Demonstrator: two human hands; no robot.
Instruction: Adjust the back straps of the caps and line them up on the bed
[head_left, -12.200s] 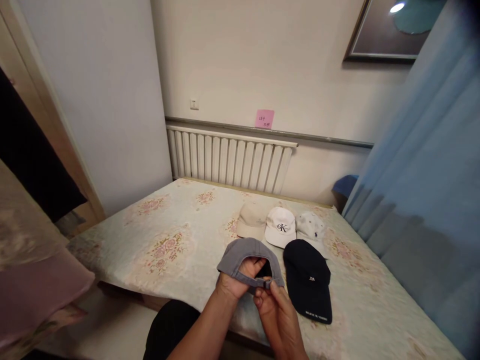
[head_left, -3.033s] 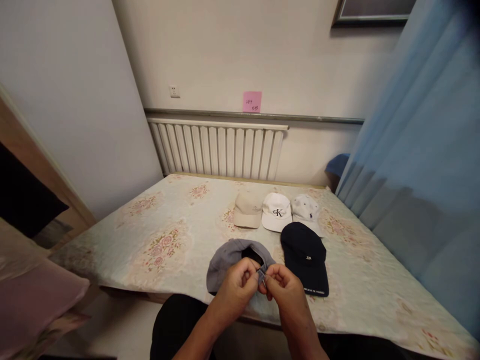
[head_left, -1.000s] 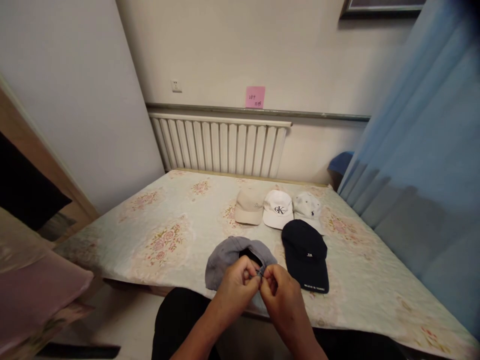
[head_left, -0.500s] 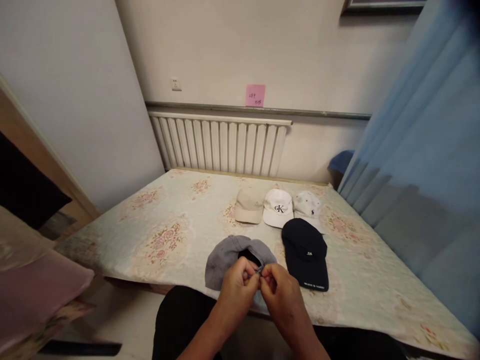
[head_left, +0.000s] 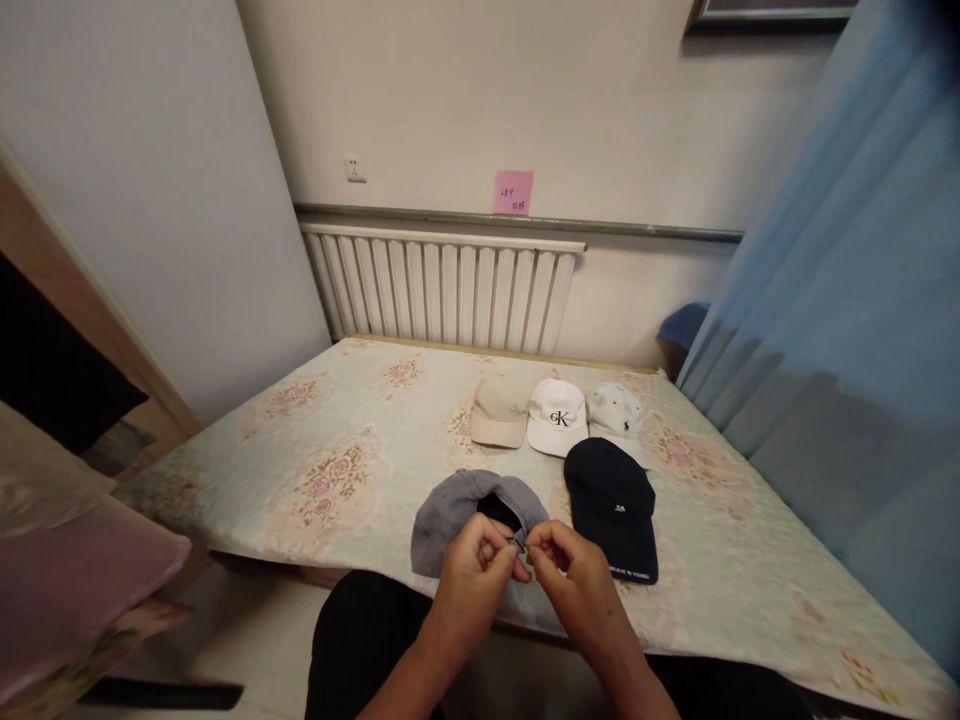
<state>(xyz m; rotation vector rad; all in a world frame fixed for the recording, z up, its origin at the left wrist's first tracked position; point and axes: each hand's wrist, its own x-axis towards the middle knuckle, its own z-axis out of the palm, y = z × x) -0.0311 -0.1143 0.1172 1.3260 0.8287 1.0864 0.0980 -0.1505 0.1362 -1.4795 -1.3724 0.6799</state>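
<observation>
A grey baseball cap [head_left: 442,515] lies near the bed's front edge, its back opening facing me. My left hand [head_left: 480,560] is closed in a pinch on the cap's back strap. From the other side, my right hand [head_left: 566,570] pinches near the strap's end, thumb and forefinger together. The fingers hide most of the strap and its fastening. Right of my hands rests a dark navy cap [head_left: 607,490], brim toward me. Behind it sit a beige cap [head_left: 499,410], a white cap with black letters [head_left: 556,415] and a pale patterned cap [head_left: 615,410] in a row.
The caps lie on a bed with a floral cover [head_left: 247,480]. A white radiator [head_left: 442,285] stands against the wall behind it. Blue curtains [head_left: 840,370] hang along the right side, and pink fabric [head_left: 82,590] shows at the left.
My right hand has shifted slightly right, its fingertips a little farther from the left hand's. The grey cap stays in nearly the same place.
</observation>
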